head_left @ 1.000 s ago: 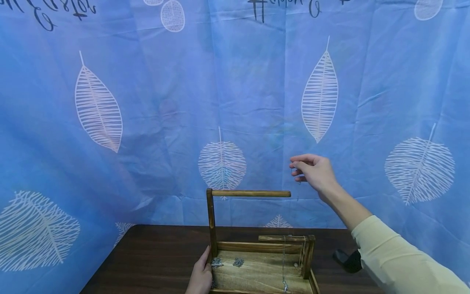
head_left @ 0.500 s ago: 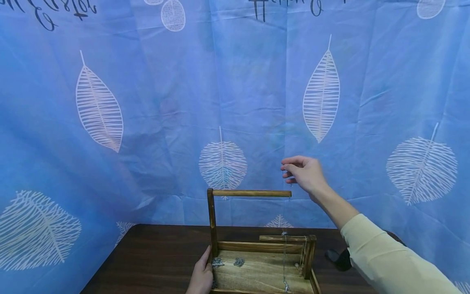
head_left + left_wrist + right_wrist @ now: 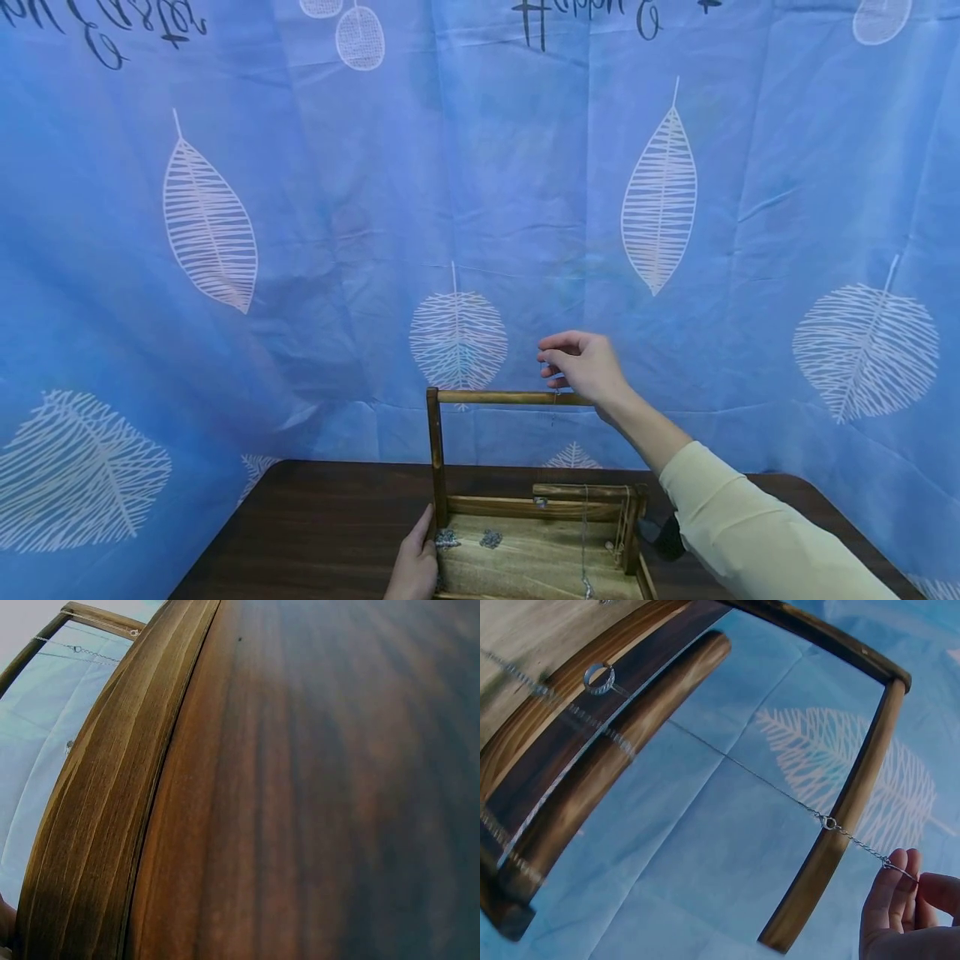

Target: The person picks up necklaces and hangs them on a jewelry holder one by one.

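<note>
My right hand [image 3: 588,367] pinches one end of a thin silver necklace [image 3: 776,787] between thumb and fingertips, above the upper bar [image 3: 495,397] of a wooden jewelry stand. In the right wrist view, the necklace's chain crosses that bar near a small clasp [image 3: 829,823], and a ring-shaped pendant [image 3: 600,690] hangs from its far end. The pendant overlaps the left end of the lower bar [image 3: 558,491] in the head view. My left hand [image 3: 412,562] grips the left side of the stand's tray [image 3: 525,560], its thumb along the outside and its other fingers hidden.
Another necklace [image 3: 585,533] and several cords [image 3: 621,525] hang from the lower bar. Two small heaps of chain [image 3: 491,538] lie in the tray. A black object [image 3: 666,537] sits behind my right sleeve on the dark wooden table [image 3: 300,533]. A blue leaf-print cloth [image 3: 337,250] hangs behind.
My right hand has moved left and slightly down to above the upper bar, carrying the necklace. The pendant has swung over toward the lower bar's left end. My left hand stays on the tray.
</note>
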`<state>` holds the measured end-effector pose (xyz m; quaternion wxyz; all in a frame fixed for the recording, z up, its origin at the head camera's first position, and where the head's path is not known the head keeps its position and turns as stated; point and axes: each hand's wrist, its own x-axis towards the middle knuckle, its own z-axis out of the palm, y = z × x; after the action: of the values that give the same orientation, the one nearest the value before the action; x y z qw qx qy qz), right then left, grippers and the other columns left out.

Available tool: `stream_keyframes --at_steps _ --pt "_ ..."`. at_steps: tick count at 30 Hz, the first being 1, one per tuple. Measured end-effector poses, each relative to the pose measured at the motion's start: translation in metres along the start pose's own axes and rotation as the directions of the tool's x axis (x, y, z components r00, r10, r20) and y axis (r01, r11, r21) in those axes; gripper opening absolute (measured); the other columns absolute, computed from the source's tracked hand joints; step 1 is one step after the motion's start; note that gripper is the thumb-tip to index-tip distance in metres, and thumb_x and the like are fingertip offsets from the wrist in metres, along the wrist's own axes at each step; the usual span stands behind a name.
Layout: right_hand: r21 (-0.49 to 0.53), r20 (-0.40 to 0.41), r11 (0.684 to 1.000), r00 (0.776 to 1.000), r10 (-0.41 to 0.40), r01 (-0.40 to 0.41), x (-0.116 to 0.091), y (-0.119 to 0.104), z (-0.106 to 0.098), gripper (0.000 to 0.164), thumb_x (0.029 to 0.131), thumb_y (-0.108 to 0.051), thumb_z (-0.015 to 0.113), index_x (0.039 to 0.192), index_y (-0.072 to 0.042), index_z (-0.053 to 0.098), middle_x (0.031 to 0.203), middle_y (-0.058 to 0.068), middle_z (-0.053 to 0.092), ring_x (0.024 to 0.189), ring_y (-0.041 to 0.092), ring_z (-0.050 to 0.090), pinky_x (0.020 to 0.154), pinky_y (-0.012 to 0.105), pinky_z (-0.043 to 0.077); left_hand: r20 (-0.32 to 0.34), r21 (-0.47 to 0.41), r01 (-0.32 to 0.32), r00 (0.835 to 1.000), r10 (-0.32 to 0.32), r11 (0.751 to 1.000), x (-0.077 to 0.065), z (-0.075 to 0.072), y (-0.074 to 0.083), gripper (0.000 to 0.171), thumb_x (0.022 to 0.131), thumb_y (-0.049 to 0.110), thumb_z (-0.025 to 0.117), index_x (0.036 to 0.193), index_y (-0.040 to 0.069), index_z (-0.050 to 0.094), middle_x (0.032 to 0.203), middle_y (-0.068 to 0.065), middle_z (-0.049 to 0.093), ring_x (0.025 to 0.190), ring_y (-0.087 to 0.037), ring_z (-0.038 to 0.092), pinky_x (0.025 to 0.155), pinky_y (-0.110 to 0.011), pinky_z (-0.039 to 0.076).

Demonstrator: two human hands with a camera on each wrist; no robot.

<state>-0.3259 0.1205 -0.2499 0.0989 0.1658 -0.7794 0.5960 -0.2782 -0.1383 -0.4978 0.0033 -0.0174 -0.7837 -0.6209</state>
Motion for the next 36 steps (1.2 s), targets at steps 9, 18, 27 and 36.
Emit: stream_keyframes --at_steps 9,18,27,36 --pt "0.029 0.025 0.999 1.000 0.014 -0.015 0.002 -0.005 0.024 0.023 0.101 -0.002 0.057 0.120 0.005 0.068 0.108 0.019 0.069 0.080 0.019 0.069 0.073 0.037 0.061 0.014 -0.011 0.001 1.000 -0.001 1.000 0.001 0.001 -0.001 0.057 0.096 -0.015 0.029 0.151 -0.019 0.016 0.152 -0.044 0.017 0.139 -0.060 0.017 0.109 -0.068 0.026" --pt "0.087 0.037 0.996 0.999 0.028 -0.031 0.006 -0.011 0.046 0.022 0.100 0.001 0.058 0.118 0.004 0.069 0.105 0.017 0.070 0.079 0.018 0.070 0.073 0.037 0.061 0.018 -0.028 0.002 1.000 -0.001 1.000 0.001 0.001 0.001 0.057 0.096 -0.015 0.029 0.151 -0.019 0.015 0.152 -0.044 0.014 0.139 -0.060 0.014 0.109 -0.068 0.026" --pt "0.145 0.059 0.988 0.997 0.041 -0.049 0.004 -0.012 0.070 0.021 0.099 0.004 0.058 0.117 0.003 0.070 0.103 0.017 0.070 0.083 0.023 0.070 0.074 0.038 0.061 0.023 -0.022 0.015 1.000 -0.015 1.000 0.002 -0.001 0.000 0.057 0.096 -0.015 0.029 0.152 -0.018 0.015 0.153 -0.044 0.014 0.139 -0.060 0.014 0.109 -0.068 0.025" --pt "0.179 0.079 0.982 0.996 0.044 -0.057 0.001 -0.012 0.090 0.022 0.098 0.006 0.059 0.116 0.003 0.070 0.103 0.017 0.071 0.086 0.026 0.071 0.076 0.038 0.061 0.027 -0.028 0.022 0.999 -0.021 0.999 0.002 0.000 -0.001 0.057 0.097 -0.014 0.029 0.152 -0.018 0.014 0.153 -0.044 0.013 0.139 -0.060 0.015 0.109 -0.068 0.026"
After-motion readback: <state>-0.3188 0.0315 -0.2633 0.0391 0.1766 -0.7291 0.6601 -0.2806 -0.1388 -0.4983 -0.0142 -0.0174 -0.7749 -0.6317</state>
